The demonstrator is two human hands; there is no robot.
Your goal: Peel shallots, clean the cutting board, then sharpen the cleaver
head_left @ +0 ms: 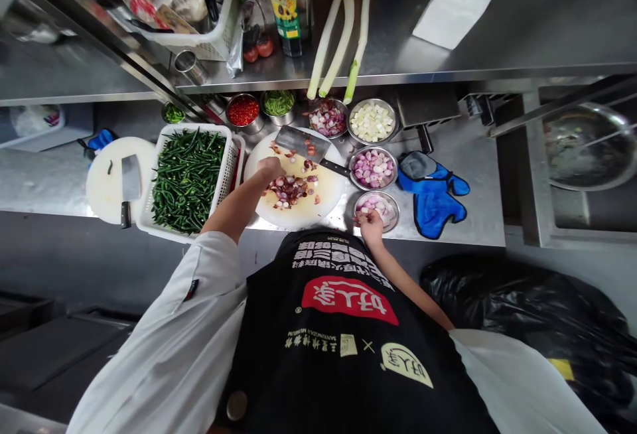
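My left hand (271,168) is low over the left side of a round white cutting board (323,205), its fingers curled and mostly hidden. Beside it, shallot skins and trimmings (288,190) lie scattered on the board. A cleaver (303,144) rests across the board's far side, its black handle pointing right; neither hand touches it. At the near rim of a steel bowl (397,220) is my right hand (371,227), its fingers drawn together by the peeled shallots (381,207). What those fingers grip is too small to make out. Another bowl of shallots (373,168) stands just behind.
A white basket of green chillies (189,178) stands left, beside a second board with a cleaver (131,178). Bowls of white cubes (372,122), shallot skins (327,117) and red chillies (243,111) line the back. Blue gloves (435,202) lie right. A steel shelf (388,66) overhangs the counter.
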